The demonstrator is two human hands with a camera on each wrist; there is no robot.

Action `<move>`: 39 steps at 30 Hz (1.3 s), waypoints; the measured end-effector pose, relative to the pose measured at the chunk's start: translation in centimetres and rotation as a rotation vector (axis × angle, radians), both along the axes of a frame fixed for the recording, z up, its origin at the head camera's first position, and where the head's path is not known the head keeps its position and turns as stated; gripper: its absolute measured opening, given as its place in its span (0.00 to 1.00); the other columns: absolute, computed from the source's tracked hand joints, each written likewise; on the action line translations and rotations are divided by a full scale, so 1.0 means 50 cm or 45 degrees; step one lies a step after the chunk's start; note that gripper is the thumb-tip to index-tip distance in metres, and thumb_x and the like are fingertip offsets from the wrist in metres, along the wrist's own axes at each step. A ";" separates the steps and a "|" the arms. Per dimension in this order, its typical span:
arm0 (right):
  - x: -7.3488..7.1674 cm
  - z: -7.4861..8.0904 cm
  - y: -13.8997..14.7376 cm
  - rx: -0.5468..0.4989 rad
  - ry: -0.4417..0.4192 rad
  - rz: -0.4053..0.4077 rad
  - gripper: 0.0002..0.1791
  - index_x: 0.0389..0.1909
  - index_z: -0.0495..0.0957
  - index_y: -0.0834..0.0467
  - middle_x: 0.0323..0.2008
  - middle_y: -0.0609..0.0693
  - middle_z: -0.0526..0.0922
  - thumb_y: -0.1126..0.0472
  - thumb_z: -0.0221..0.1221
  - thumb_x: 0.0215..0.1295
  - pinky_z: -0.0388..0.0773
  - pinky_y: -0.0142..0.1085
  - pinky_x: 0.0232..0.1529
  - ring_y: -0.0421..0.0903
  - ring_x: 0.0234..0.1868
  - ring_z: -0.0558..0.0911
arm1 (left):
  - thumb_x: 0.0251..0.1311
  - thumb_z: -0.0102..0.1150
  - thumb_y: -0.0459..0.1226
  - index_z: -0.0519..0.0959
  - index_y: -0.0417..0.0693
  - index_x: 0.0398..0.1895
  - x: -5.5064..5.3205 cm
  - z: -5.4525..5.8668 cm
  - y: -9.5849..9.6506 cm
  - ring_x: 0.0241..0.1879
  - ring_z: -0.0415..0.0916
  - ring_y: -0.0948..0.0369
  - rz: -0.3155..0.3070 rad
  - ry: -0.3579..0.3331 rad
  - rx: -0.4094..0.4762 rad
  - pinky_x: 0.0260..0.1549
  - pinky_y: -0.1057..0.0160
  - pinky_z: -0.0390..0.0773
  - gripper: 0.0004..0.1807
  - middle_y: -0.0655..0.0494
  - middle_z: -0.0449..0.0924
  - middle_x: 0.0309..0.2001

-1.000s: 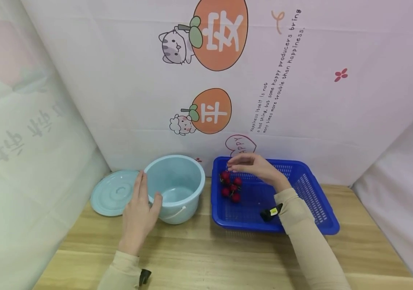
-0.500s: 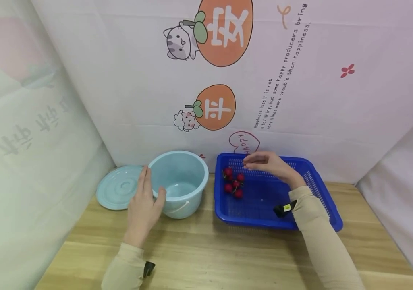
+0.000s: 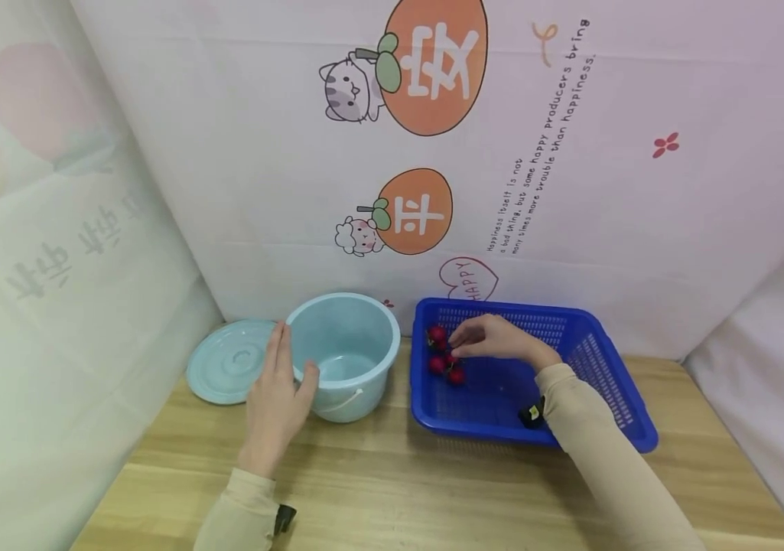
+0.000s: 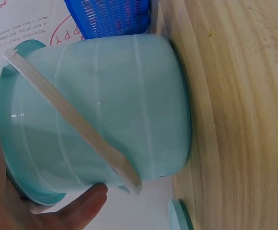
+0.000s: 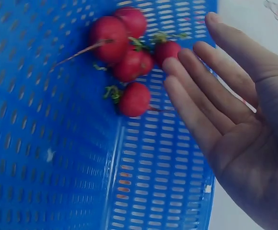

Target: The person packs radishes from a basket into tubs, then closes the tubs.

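My left hand (image 3: 278, 409) lies against the near left side of a light blue bucket (image 3: 352, 402), its fingers straight and its thumb by the rim. In the left wrist view, fingers (image 4: 88, 206) reach along the wall of the bucket (image 4: 115, 91). The bucket's inside looks bare. My right hand (image 3: 498, 338) hangs low over several red radishes (image 3: 437, 365) inside a blue plastic basket (image 3: 488, 430). In the right wrist view, that hand (image 5: 235, 110) has its fingers extended beside the radishes (image 5: 135, 99), with nothing in its grasp.
A round light blue lid (image 3: 226, 367) lies left of the bucket. The wooden table (image 3: 392, 490) runs along the front. Printed cloth (image 3: 274, 176) stands behind, with more at both sides. The bucket's pale handle (image 4: 76, 120) hangs down its outer wall.
My right hand first shifts right and away from the radishes, then comes back down and left over them. The left hand stays at the bucket. The head view shifts slightly.
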State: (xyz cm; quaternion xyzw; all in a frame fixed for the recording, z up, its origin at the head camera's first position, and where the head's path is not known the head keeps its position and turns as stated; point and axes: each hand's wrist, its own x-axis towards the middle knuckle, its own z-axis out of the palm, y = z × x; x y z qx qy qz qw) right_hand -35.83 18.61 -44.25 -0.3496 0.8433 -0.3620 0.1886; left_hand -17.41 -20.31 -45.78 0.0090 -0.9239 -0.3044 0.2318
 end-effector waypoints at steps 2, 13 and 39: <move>0.001 -0.005 -0.005 0.050 0.043 0.028 0.18 0.53 0.86 0.65 0.47 0.52 0.90 0.58 0.71 0.68 0.85 0.41 0.53 0.48 0.49 0.89 | 0.78 0.48 0.49 0.51 0.41 0.86 -0.001 0.000 0.001 0.11 0.56 0.63 -0.001 0.003 0.003 0.09 0.61 0.63 0.40 0.52 0.49 0.85; 0.000 -0.018 -0.033 0.219 0.146 0.128 0.18 0.50 0.87 0.62 0.43 0.50 0.90 0.55 0.73 0.66 0.85 0.40 0.49 0.43 0.44 0.87 | 0.78 0.47 0.49 0.52 0.41 0.85 -0.005 0.004 -0.002 0.12 0.58 0.63 0.003 0.028 -0.006 0.10 0.62 0.63 0.40 0.53 0.49 0.85; 0.027 -0.006 -0.055 0.485 0.136 0.248 0.14 0.52 0.88 0.60 0.48 0.49 0.89 0.63 0.71 0.67 0.85 0.41 0.51 0.45 0.48 0.87 | 0.76 0.49 0.47 0.54 0.39 0.85 -0.001 0.000 0.001 0.14 0.61 0.61 -0.001 0.044 0.013 0.12 0.61 0.65 0.40 0.51 0.51 0.85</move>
